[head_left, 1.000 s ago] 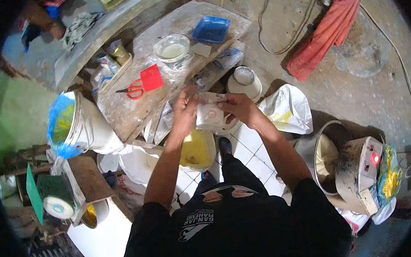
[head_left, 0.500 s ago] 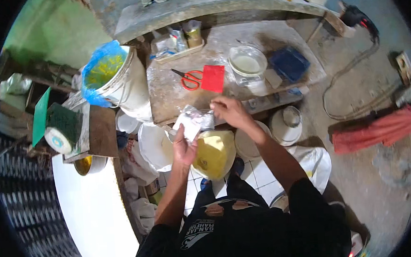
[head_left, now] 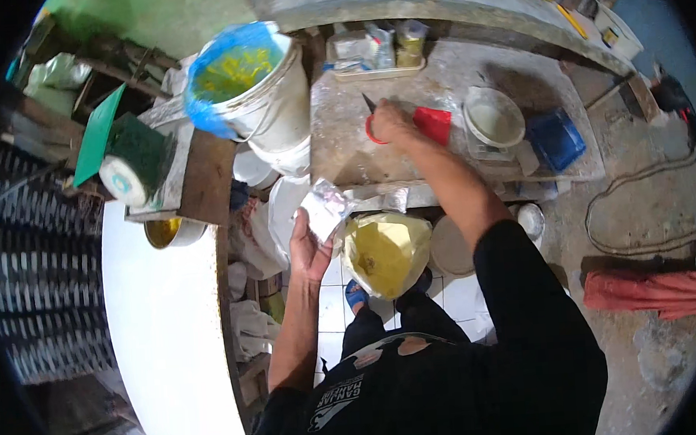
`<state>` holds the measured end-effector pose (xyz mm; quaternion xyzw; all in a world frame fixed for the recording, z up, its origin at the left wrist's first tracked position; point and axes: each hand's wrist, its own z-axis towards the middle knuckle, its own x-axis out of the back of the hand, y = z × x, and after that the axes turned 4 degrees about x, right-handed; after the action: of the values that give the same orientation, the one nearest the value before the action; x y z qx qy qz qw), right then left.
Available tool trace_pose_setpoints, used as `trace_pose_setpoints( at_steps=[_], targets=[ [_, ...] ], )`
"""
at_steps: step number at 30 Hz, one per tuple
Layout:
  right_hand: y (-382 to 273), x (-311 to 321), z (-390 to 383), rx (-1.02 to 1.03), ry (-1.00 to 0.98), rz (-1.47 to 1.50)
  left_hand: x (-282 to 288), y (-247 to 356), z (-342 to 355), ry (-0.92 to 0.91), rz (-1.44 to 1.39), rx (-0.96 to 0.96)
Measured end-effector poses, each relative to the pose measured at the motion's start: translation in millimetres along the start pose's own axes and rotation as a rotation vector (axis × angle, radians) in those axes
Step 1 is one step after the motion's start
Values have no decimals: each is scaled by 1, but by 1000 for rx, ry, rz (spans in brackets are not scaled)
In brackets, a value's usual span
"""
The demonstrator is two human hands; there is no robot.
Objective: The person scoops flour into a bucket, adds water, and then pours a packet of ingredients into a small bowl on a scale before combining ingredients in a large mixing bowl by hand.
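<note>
My left hand (head_left: 310, 248) grips a small clear plastic packet (head_left: 323, 207) with white contents, held above the yellow-lined bucket (head_left: 390, 247). On the worn bench (head_left: 352, 157) in front of me, my right hand (head_left: 390, 123) has closed on the orange-handled scissors (head_left: 371, 132), whose dark blades point away from me. A red square item (head_left: 434, 123) lies just right of that hand, partly behind it.
A blue-lined white bucket (head_left: 270, 111), a tray of packets (head_left: 374, 64), a white bowl (head_left: 493, 113) and a blue tray (head_left: 557, 137) surround the workspace. A green scale (head_left: 129, 163) and white counter (head_left: 155, 317) are left; a red cloth (head_left: 647, 287) lies right.
My right hand has left the packet and reached forward onto the scissors. My left hand now holds the packet alone. The view has shifted toward the left.
</note>
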<state>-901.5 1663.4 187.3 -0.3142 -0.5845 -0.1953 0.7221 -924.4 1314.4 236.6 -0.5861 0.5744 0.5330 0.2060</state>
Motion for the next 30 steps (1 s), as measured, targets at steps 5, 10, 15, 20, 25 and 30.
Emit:
trace_pose_setpoints(
  at_steps=[5,10,15,20,25,30],
  targets=[
    [-50,56,-45,-175,-375,723,21,23,8,82,71,-11],
    [-25,107,-150,-70,-118,1489,-1,2,53,-72,140,102],
    [-13,163,-253,-230,-50,1664,-46,-40,91,-164,164,214],
    [9,152,-289,-282,-86,1621,-87,-97,119,-294,157,336],
    [38,149,-291,-387,36,1695,-121,-143,122,-347,165,329],
    [59,147,-286,-468,91,1585,-129,-161,132,-349,189,359]
  ],
)
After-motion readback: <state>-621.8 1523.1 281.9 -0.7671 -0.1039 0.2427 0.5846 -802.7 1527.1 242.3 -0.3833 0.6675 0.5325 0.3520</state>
